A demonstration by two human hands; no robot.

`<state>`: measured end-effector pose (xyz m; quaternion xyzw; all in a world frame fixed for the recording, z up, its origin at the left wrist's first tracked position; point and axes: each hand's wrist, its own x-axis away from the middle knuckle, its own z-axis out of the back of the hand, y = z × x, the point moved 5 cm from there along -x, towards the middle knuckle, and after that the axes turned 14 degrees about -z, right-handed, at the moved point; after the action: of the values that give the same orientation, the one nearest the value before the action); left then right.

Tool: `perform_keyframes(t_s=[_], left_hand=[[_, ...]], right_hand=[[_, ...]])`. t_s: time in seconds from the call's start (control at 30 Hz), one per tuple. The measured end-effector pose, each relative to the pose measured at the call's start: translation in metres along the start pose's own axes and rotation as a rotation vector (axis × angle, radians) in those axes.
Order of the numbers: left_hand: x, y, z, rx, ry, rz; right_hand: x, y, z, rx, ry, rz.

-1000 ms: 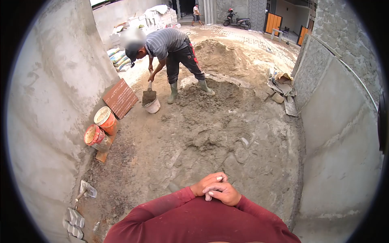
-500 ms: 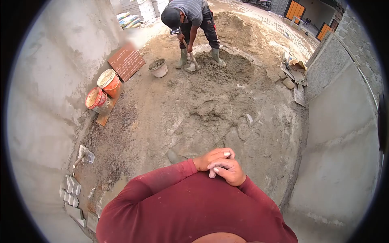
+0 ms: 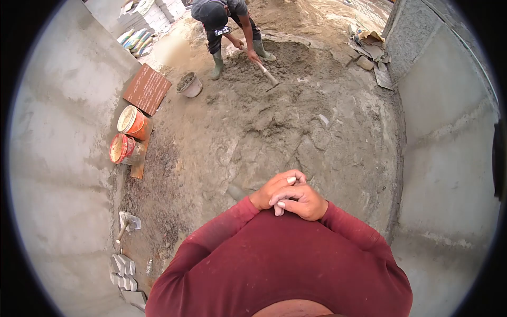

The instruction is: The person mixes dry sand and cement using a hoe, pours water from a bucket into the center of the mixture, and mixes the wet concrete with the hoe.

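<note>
My left hand (image 3: 272, 191) and my right hand (image 3: 304, 203) are folded together in front of my chest, with the right lying partly over the left. Their fingers are curled and overlap, and whatever may be under them is hidden. Just beyond my left wrist, a grey rounded shape (image 3: 236, 191) shows on the ground, too little of it to name. Ahead of me, wet grey mortar (image 3: 280, 119) is spread over the ground. A co-worker (image 3: 224, 31) in boots bends over it, both hands on the wooden handle of a hoe (image 3: 269, 78) whose head is down in the mortar.
Along the left wall (image 3: 68, 132) stand an orange bucket (image 3: 138, 127) and a red-rimmed bucket (image 3: 124, 150), near a brown board (image 3: 147, 90). A tub (image 3: 190, 86), a trowel (image 3: 125, 226) and paving blocks (image 3: 124, 266) lie around. Rubble (image 3: 372, 50) sits by the right wall (image 3: 449, 153).
My view has shifted, and the scene sits lower and to the left. The co-worker's hoe has swung out to the right over the mortar. My hands stay folded together.
</note>
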<state>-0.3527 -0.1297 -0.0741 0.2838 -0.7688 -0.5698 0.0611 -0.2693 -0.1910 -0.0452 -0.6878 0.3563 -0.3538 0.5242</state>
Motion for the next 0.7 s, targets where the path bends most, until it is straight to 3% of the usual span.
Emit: perform_keyframes(t_s=[0.37,0.5,0.6,0.7], left_hand=[[0.002,-0.006,0.002,-0.026,-0.092,0.053],[-0.001,0.002,0.003,-0.092,-0.079,0.003],[-0.001,0.002,0.008,-0.348,-0.054,-0.216],[0.000,-0.004,0.015,-0.381,-0.032,-0.206]], right_hand=[[0.002,-0.001,-0.002,0.016,0.006,-0.002],[0.000,-0.004,0.000,0.074,0.007,0.004],[0.000,0.001,0.000,0.024,0.002,-0.003],[-0.003,0.006,0.003,-0.017,-0.004,-0.020]])
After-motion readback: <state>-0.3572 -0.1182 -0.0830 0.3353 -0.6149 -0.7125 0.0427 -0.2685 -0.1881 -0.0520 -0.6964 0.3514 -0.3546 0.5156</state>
